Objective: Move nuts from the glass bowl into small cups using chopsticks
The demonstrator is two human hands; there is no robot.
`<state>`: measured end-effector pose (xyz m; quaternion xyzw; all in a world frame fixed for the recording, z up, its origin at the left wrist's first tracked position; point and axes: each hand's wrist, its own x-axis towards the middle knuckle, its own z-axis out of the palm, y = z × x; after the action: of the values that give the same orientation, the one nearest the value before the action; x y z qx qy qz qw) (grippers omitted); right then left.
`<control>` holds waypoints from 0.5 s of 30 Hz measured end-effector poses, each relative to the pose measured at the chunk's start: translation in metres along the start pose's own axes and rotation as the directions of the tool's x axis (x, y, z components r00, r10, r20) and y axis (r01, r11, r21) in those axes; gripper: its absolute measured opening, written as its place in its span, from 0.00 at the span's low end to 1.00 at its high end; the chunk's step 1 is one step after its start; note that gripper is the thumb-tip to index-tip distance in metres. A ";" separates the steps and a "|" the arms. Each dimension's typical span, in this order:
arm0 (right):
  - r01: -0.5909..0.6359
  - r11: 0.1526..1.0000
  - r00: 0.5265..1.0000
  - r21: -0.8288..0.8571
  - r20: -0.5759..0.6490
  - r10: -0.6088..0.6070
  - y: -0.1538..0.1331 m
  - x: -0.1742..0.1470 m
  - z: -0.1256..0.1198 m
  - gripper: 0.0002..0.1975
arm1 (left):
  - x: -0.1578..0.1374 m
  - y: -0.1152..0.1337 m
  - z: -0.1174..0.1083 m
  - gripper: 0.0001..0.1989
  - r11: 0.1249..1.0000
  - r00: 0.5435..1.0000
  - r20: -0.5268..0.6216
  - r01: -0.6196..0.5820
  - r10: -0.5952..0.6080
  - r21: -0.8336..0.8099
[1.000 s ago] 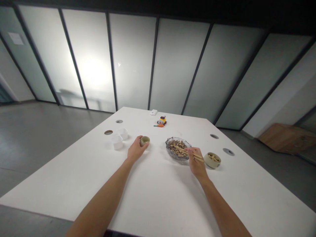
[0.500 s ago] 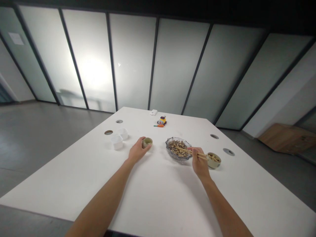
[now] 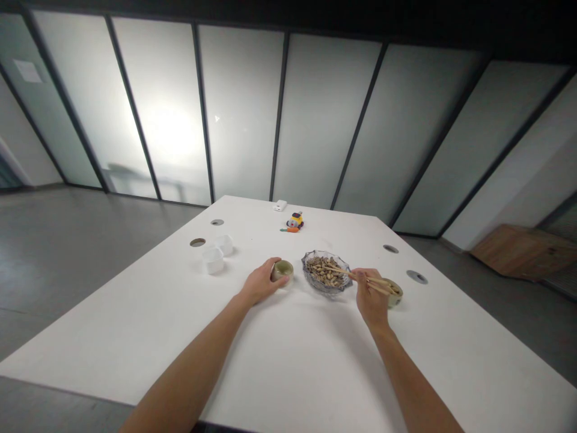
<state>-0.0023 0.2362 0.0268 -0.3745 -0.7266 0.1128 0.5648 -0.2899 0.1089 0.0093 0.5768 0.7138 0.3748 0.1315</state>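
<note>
My left hand point(image 3: 265, 281) is wrapped round a small greenish cup point(image 3: 283, 272), just left of a clear glass bowl point(image 3: 328, 291). Brown shelled nuts or seeds point(image 3: 323, 269), whose exact kind I cannot tell, fill the bowl. Closed round a pair of wooden chopsticks point(image 3: 379, 286), my right hand point(image 3: 372, 300) is at the bowl's right side. The chopstick tips reach over the bowl's contents; whether they pinch a piece is too small to tell. A second greenish cup point(image 3: 396, 294), holding pale pieces, stands behind my right hand and is partly hidden by it.
Two clear plastic containers point(image 3: 213, 261) stand on the left of the white table point(image 3: 288, 361). Farther back are a yellow toy car point(image 3: 295, 221), an orange toy carrot point(image 3: 293, 230) and a white box-like object point(image 3: 280, 205). Round holes point(image 3: 417, 277) pierce the tabletop on both sides.
My left hand has moved right with the cup, closer to the glass bowl. My right hand has shifted slightly right, and the chopstick tips have moved right over the bowl.
</note>
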 end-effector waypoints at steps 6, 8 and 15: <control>0.019 1.000 1.000 0.007 0.019 -0.019 0.004 0.000 0.001 0.31 | -0.004 0.009 0.000 0.31 1.000 1.000 0.016 -0.020 0.020 0.003; 0.029 1.000 0.999 -0.002 0.018 -0.029 0.005 0.001 0.002 0.31 | -0.005 0.012 0.000 0.31 1.000 0.999 0.043 -0.015 0.014 0.009; 0.072 0.997 0.996 -0.018 0.048 -0.071 0.001 0.000 0.002 0.29 | -0.008 0.020 0.001 0.32 1.000 0.996 0.085 -0.025 0.024 0.016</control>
<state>-0.0037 0.2374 0.0252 -0.3512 -0.7537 0.0940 0.5475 -0.2723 0.1030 0.0198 0.6020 0.7037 0.3455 0.1520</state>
